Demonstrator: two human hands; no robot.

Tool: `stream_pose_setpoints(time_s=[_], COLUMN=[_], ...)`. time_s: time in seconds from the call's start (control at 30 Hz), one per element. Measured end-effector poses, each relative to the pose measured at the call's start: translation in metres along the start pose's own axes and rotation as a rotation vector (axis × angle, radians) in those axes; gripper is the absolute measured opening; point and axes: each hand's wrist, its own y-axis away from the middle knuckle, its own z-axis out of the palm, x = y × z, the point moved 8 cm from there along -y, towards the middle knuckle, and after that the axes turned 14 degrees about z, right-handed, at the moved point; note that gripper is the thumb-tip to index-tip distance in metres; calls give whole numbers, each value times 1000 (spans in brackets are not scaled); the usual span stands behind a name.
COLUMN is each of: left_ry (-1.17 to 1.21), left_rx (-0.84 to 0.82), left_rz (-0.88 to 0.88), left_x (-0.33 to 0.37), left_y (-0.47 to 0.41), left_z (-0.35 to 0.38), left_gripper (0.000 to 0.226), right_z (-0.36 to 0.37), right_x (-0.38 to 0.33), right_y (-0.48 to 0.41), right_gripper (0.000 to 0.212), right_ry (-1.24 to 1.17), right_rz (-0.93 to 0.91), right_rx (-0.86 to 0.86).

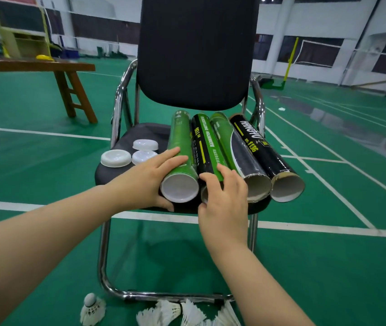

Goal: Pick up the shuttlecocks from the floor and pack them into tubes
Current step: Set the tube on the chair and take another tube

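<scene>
Several shuttlecock tubes lie side by side on the black chair seat (140, 135), open ends toward me. My left hand (149, 180) grips the leftmost green tube (180, 147) near its open end, fingers over the top and thumb beneath. My right hand (222, 198) rests on the front end of the black-and-green tube (205, 147) beside it, covering its mouth. To the right lie a green-and-black tube (241, 156) and a black tube (265, 156). White shuttlecocks (173, 311) lie on the green floor under the chair's front, one standing apart (92, 309).
Three white tube caps (116, 158) sit on the seat's left side. The chair has chrome arms and a tall black backrest (196, 50). A wooden bench (69, 67) stands at the left. Green court floor with white lines surrounds the chair.
</scene>
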Motion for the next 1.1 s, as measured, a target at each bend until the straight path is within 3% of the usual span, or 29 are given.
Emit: stream_pose_setpoints(time_s=[0.13,0.3,0.47,0.57,0.63,0.8,0.97,1.1], left_ry=[40,102,19,-128,-265,-406,-471,-471], left_rx=[-150,-137,74,269,294,241,64,40], left_rz=[-109,-181,-147,40,145,214,151,92], left_x=[5,16,45,77,93,112,122,127], left_y=[3,5,-7,-15,-13,18,59,100], left_z=[-3,-17,-55,-96,-116,-149,-170,-169], left_gripper=[121,121,122,114,103,78,78,78], right_z=[-21,-61,-92,-101,-107,-129,-133,-121], right_x=[-10,-20,-38,-58,-71,-100,-129,-143], right_y=[-7,-14,-15,-6,-1,13,39,66], right_gripper=[49,47,45,44,41,42,43,44], right_ry=[-81,-168,-235,-342,-444,-641,-724,-783], right_rz=[-3,13,-27,-45,-51,-142,-225,-244], right_rx=[49,95,115,27,-32,-137,-234,-364])
